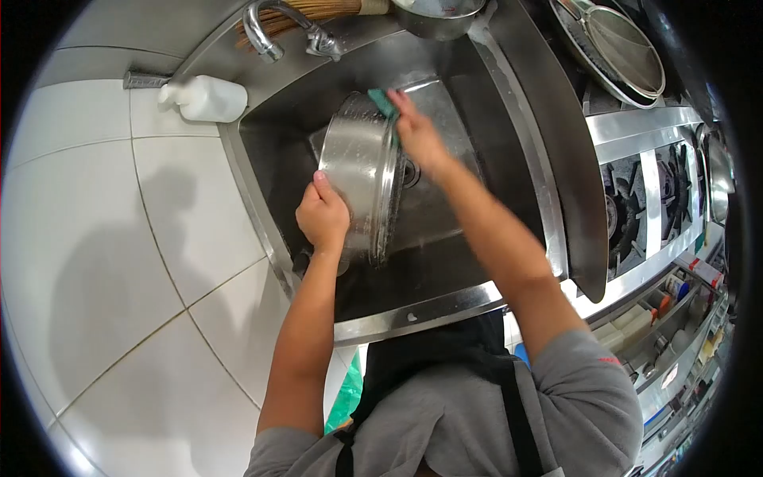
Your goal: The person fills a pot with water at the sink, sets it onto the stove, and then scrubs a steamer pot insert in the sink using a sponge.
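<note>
A large metal pot [358, 167] is tipped on its side over the deep steel sink [445, 230]. My left hand [323, 213] grips the pot from its left side, with the thumb lying up along the wall. At the pot's upper right edge, my right hand [417, 131] holds a green scouring pad [382, 102] pressed against the metal. The pot's wall looks wet, with spots on it. Its inside faces away and is hidden from me. The sink's drain [410, 172] shows just right of the pot.
A curved faucet [266, 40] stands at the sink's back edge beside a straw broom [318, 12] and a metal bowl [439, 16]. A white bottle [208, 98] lies left. Right of a steel divider are strainers [624, 52] and stove burners [644, 203].
</note>
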Action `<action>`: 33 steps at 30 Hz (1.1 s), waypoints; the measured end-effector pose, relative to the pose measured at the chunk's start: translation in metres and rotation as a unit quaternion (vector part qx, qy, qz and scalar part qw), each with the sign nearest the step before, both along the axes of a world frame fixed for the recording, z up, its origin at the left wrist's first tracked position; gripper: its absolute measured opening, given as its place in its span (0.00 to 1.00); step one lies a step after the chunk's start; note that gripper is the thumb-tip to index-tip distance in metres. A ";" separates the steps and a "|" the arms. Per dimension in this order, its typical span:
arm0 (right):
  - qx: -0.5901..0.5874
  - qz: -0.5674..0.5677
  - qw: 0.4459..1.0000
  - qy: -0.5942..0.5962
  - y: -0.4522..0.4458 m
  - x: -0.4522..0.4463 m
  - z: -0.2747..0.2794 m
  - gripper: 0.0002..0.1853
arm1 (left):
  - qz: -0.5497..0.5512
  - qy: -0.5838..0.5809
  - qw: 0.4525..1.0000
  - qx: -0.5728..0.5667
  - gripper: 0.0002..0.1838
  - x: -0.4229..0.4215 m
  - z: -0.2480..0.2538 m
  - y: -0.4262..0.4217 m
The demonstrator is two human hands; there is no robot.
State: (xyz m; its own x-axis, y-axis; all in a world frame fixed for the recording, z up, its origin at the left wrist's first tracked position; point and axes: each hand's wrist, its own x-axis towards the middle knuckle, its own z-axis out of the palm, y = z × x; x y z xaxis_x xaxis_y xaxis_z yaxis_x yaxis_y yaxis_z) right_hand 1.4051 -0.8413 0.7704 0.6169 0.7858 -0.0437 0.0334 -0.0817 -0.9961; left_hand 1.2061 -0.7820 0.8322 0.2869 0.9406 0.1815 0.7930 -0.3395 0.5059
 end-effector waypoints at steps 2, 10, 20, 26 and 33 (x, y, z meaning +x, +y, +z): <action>0.102 -0.022 0.993 -0.052 -0.037 -0.063 0.029 0.33 | 0.003 -0.002 1.000 -0.016 0.27 0.002 0.004 -0.001; 0.053 -0.088 0.994 -0.020 -0.004 -0.030 0.009 0.29 | -0.001 0.017 1.000 -0.025 0.28 -0.001 0.002 -0.001; 0.044 -0.131 0.884 0.446 -0.075 -0.029 0.040 0.26 | 0.001 -0.017 1.000 -0.002 0.27 0.001 0.004 -0.001; 0.080 -0.110 0.940 0.313 -0.086 -0.095 0.032 0.31 | 0.000 -0.013 1.000 -0.012 0.28 0.003 0.008 -0.002; 0.054 -0.098 0.991 0.071 -0.075 -0.128 0.020 0.33 | -0.011 -0.014 1.000 0.010 0.28 0.000 0.003 -0.001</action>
State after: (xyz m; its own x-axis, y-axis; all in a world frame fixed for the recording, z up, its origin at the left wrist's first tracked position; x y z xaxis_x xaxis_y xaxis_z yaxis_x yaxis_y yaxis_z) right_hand 1.2767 -0.9161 0.7908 0.7513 0.6569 -0.0632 -0.1141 0.0350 -0.9929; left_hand 1.2061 -0.7827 0.8355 0.3016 0.9303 0.2085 0.7708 -0.3667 0.5209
